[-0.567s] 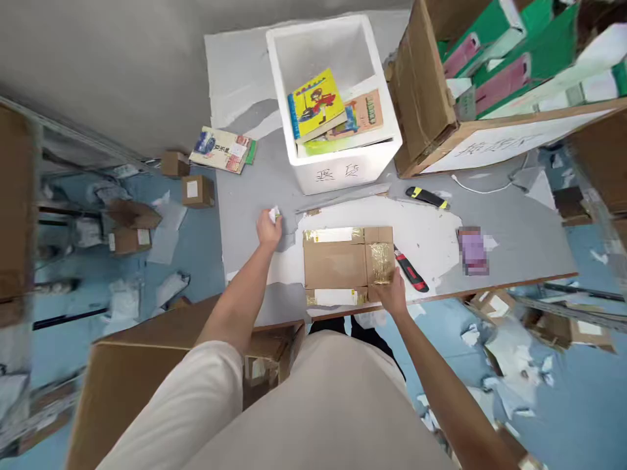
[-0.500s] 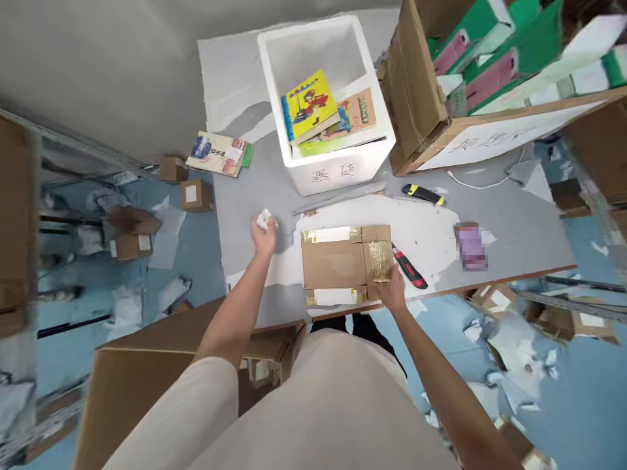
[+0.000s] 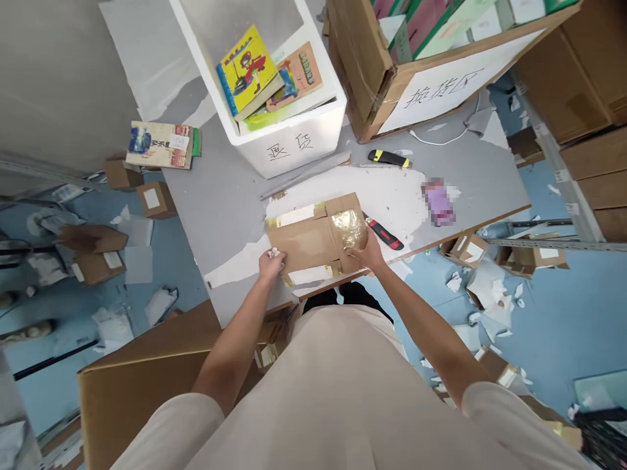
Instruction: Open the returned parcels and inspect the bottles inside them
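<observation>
A flat piece of brown cardboard (image 3: 306, 246) with white labels and shiny tape lies at the table's front edge, slightly turned. My right hand (image 3: 366, 253) grips its right end, thumb by the tape. At its left edge, my left hand (image 3: 272, 264) is closed around a small crumpled scrap of white paper (image 3: 274, 252); whether its fingers also pinch the cardboard I cannot tell. Just right of my right hand lies a red and black utility knife (image 3: 385, 234). Farther back rests a black and yellow utility knife (image 3: 389, 158).
A white foam box (image 3: 298, 151) with books stands at the back, beside a cardboard box (image 3: 360, 85) of green and white packages. Books (image 3: 159, 145) lie at the table's left edge. A blurred purple item (image 3: 439, 203) is on the right. A large carton (image 3: 147, 359) stands front left.
My left hand has come from the left to the cardboard's left edge, still with the paper scrap. The cardboard has turned slightly. The whole view has shifted and rotated.
</observation>
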`<move>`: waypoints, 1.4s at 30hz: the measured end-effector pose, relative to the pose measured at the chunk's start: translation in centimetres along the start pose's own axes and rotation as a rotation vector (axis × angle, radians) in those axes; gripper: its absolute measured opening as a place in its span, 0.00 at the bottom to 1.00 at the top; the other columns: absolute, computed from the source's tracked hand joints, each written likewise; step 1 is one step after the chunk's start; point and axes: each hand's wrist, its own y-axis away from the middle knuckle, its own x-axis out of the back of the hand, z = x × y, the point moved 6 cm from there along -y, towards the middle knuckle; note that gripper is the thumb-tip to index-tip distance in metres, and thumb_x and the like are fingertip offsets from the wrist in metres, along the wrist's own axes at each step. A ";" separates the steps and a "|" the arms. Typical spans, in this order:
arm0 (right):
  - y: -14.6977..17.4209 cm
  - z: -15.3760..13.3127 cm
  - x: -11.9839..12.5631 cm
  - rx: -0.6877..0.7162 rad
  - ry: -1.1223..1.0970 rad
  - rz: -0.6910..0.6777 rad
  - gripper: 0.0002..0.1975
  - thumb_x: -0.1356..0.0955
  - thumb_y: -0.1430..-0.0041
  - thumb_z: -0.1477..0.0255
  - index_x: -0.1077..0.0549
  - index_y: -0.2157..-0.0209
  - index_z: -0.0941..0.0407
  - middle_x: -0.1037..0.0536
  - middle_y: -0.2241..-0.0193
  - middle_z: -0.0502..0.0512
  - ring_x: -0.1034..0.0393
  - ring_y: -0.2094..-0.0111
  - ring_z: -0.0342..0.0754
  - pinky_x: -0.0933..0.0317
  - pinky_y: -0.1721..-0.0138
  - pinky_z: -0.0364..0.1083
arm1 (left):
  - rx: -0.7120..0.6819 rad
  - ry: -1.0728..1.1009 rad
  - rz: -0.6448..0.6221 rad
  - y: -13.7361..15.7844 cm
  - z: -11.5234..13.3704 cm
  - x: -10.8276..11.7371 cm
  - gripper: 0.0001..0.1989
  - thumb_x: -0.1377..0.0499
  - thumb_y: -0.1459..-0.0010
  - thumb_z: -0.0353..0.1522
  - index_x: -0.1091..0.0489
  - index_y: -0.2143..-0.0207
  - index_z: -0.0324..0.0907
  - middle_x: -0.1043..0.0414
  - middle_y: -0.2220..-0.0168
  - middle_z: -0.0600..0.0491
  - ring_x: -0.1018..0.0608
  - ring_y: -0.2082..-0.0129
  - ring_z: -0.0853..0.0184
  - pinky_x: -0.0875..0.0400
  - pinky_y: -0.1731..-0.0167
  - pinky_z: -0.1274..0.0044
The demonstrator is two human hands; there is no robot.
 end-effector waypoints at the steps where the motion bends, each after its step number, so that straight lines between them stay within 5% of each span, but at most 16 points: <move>1: 0.3 -0.3 0.4 0.022 -0.053 -0.011 0.20 0.33 0.36 0.63 0.31 0.47 0.58 0.28 0.49 0.58 0.30 0.52 0.52 0.32 0.52 0.55 | 0.006 0.025 -0.011 0.2 0.6 1.0 0.18 0.37 0.59 0.33 0.30 0.62 0.39 0.24 0.60 0.46 0.22 0.59 0.59 0.28 0.57 0.69; 5: 2.9 -0.5 2.6 0.085 -0.240 -0.012 0.20 0.33 0.37 0.63 0.31 0.46 0.57 0.28 0.48 0.58 0.29 0.52 0.52 0.32 0.52 0.55 | -0.019 0.207 -0.156 2.2 3.7 4.0 0.19 0.35 0.62 0.36 0.28 0.64 0.39 0.23 0.68 0.50 0.21 0.66 0.63 0.27 0.66 0.75; 9: 7.8 2.8 6.1 0.091 -0.431 0.069 0.30 0.32 0.40 0.60 0.37 0.38 0.51 0.26 0.46 0.54 0.30 0.51 0.52 0.34 0.50 0.52 | -0.063 0.146 -0.309 5.8 7.5 1.9 0.23 0.30 0.66 0.39 0.27 0.65 0.39 0.24 0.70 0.53 0.22 0.70 0.65 0.29 0.72 0.78; 11: 11.4 6.7 8.1 0.024 -0.551 0.174 0.34 0.33 0.42 0.59 0.40 0.35 0.50 0.26 0.46 0.54 0.29 0.52 0.51 0.34 0.50 0.51 | -0.131 -0.030 -0.358 8.1 9.4 -2.1 0.27 0.30 0.65 0.43 0.26 0.62 0.40 0.24 0.68 0.52 0.23 0.70 0.66 0.31 0.74 0.79; 14: 18.4 15.1 11.0 -0.207 -0.644 0.446 0.38 0.33 0.45 0.57 0.42 0.34 0.53 0.25 0.47 0.55 0.29 0.53 0.50 0.33 0.50 0.51 | -0.291 -0.318 -0.517 13.0 10.6 -11.9 0.30 0.30 0.62 0.47 0.27 0.57 0.41 0.23 0.62 0.50 0.22 0.66 0.64 0.29 0.73 0.77; 17: 27.1 23.5 13.5 -0.480 -0.614 0.824 0.40 0.34 0.47 0.56 0.41 0.35 0.56 0.25 0.47 0.56 0.29 0.52 0.51 0.34 0.50 0.51 | -0.408 -0.457 -0.837 19.7 8.2 -23.7 0.27 0.33 0.55 0.46 0.27 0.55 0.41 0.24 0.56 0.47 0.22 0.60 0.61 0.27 0.64 0.74; 20: 34.4 29.4 15.1 -0.715 -0.512 1.054 0.39 0.35 0.47 0.57 0.38 0.36 0.59 0.26 0.47 0.61 0.30 0.49 0.54 0.37 0.47 0.53 | -0.442 -0.585 -1.070 26.0 3.5 -33.4 0.23 0.35 0.52 0.42 0.28 0.55 0.41 0.24 0.54 0.46 0.23 0.54 0.59 0.29 0.53 0.70; 23: 38.8 32.8 16.3 -0.844 -0.440 1.153 0.38 0.35 0.48 0.57 0.36 0.38 0.62 0.26 0.46 0.67 0.31 0.47 0.57 0.37 0.47 0.55 | -0.314 -0.635 -1.181 30.7 -0.7 -39.5 0.30 0.34 0.52 0.39 0.32 0.47 0.40 0.29 0.46 0.42 0.27 0.47 0.56 0.34 0.47 0.67; 26: 40.8 34.2 17.2 -0.883 -0.390 1.224 0.41 0.34 0.50 0.59 0.40 0.36 0.62 0.30 0.43 0.68 0.31 0.45 0.58 0.37 0.46 0.55 | -0.188 -0.593 -1.288 34.6 -2.5 -42.3 0.36 0.40 0.45 0.45 0.42 0.37 0.44 0.43 0.35 0.40 0.30 0.42 0.53 0.31 0.49 0.63; 29: 40.0 34.4 17.5 -0.874 -0.355 1.204 0.42 0.34 0.50 0.61 0.42 0.35 0.61 0.35 0.39 0.70 0.31 0.45 0.59 0.37 0.46 0.55 | -0.080 -0.476 -1.440 36.8 -1.8 -42.4 0.34 0.46 0.39 0.48 0.49 0.34 0.53 0.48 0.32 0.46 0.27 0.44 0.54 0.30 0.50 0.61; 32: 35.7 34.0 17.1 -0.777 -0.399 1.028 0.43 0.33 0.50 0.60 0.45 0.34 0.61 0.32 0.42 0.72 0.26 0.52 0.58 0.34 0.49 0.56 | -0.054 -0.338 -1.488 35.2 0.6 -40.5 0.36 0.41 0.41 0.44 0.49 0.33 0.53 0.45 0.33 0.45 0.25 0.46 0.54 0.34 0.46 0.59; 36: 26.3 31.1 16.2 -0.506 -0.396 0.636 0.37 0.35 0.48 0.59 0.38 0.38 0.61 0.24 0.51 0.68 0.23 0.61 0.54 0.32 0.52 0.58 | -0.188 -0.245 -1.028 26.1 4.2 -34.5 0.35 0.37 0.45 0.40 0.41 0.38 0.41 0.34 0.41 0.37 0.25 0.47 0.53 0.36 0.45 0.61; 39: 18.5 26.7 16.3 -0.256 -0.189 0.360 0.32 0.36 0.46 0.58 0.32 0.43 0.60 0.21 0.56 0.66 0.24 0.64 0.53 0.31 0.55 0.58 | -0.226 -0.131 -0.631 19.2 5.4 -26.4 0.29 0.39 0.43 0.37 0.37 0.42 0.37 0.30 0.45 0.36 0.24 0.49 0.55 0.34 0.47 0.64; 42: 11.4 21.6 17.1 -0.058 -0.015 0.267 0.32 0.36 0.46 0.58 0.32 0.43 0.60 0.21 0.56 0.66 0.25 0.67 0.51 0.31 0.55 0.58 | -0.208 -0.025 -0.385 15.4 4.4 -17.5 0.27 0.40 0.43 0.36 0.36 0.43 0.37 0.29 0.46 0.39 0.23 0.50 0.57 0.33 0.49 0.66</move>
